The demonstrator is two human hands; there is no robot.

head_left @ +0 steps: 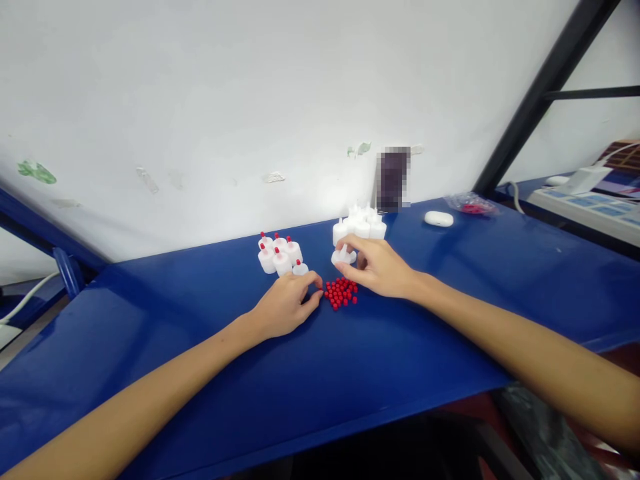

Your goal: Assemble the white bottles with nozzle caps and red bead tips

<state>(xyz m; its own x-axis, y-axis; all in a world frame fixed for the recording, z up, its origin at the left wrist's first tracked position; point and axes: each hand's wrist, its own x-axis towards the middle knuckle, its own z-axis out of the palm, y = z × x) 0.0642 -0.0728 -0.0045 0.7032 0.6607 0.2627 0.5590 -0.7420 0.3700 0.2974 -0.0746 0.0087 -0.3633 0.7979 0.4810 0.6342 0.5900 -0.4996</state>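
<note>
My right hand (377,265) grips a small white squeeze bottle (344,256) with a pointed nozzle, thumb and fingers on either side of it. The bottle is tilted and partly hidden by the fingers. At the left edge of a pile of small red caps (341,293), my left hand (287,303) has thumb and forefinger curled nearly together. Whether a cap is between those fingertips cannot be made out. Just behind the left hand stand several white bottles (281,260) with red caps on their nozzles. Beyond the right hand is a cluster of uncapped white bottles (359,223).
Everything stands on a blue table (200,393) against a white wall (200,100). A dark, pixelated upright object (393,180) leans there. Right of it lie a white earbud case (439,219) and a clear plastic bag (471,204) with red contents. A power strip (585,207) sits farther right.
</note>
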